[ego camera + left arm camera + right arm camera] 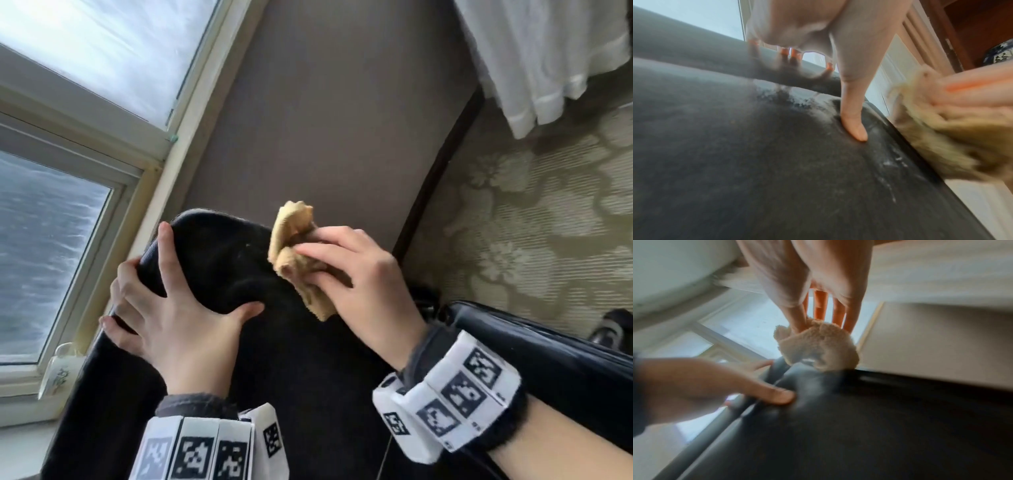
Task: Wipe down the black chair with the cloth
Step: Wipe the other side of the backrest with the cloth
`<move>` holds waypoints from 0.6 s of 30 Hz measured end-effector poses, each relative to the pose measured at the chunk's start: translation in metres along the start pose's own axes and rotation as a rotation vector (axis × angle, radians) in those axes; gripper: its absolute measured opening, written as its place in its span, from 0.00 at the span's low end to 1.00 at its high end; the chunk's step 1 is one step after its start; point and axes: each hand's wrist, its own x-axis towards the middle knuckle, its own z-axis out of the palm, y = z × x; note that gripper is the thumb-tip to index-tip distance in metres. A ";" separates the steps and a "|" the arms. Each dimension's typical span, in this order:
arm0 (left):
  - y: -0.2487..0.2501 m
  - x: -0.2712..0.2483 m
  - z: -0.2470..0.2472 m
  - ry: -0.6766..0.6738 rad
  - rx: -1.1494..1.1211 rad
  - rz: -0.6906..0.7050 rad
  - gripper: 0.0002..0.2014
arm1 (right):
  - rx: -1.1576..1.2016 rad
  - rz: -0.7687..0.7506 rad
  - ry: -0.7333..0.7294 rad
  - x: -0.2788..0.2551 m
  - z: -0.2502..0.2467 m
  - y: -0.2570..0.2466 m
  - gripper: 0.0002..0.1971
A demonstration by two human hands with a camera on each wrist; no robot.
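Observation:
The black chair (219, 260) fills the lower middle of the head view, its padded top edge toward the window. My left hand (171, 308) grips that top edge, fingers wrapped over the far side and thumb (854, 123) pressed into the front padding. My right hand (352, 274) holds a bunched tan cloth (296, 253) against the chair's right upper edge. In the right wrist view the cloth (818, 347) hangs from the fingertips (847, 324) onto the chair (859, 426). The left wrist view shows the cloth (953, 146) blurred beside the chair (756, 162), which bears pale smears.
A window (51, 240) with a pale frame runs along the left, with a patterned cup (61, 370) on its sill. A brown wall (325, 120) lies beyond the chair. White fabric (548, 61) hangs at the upper right over floral carpet (531, 222). A glossy black armrest (548, 346) sits right.

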 end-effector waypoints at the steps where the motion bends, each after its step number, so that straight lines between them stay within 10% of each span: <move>1: -0.001 0.000 0.000 0.006 -0.006 0.002 0.61 | -0.026 -0.065 -0.024 0.001 0.016 -0.016 0.14; 8: -0.005 0.002 0.003 -0.002 -0.011 -0.002 0.60 | -0.247 -0.247 0.041 -0.035 0.038 0.017 0.12; 15: -0.004 0.000 0.002 0.002 -0.006 -0.004 0.62 | -0.022 0.342 0.069 -0.069 -0.032 0.093 0.13; 18: -0.003 -0.001 0.002 0.008 -0.016 -0.002 0.62 | 0.099 0.318 0.023 -0.041 -0.042 0.081 0.16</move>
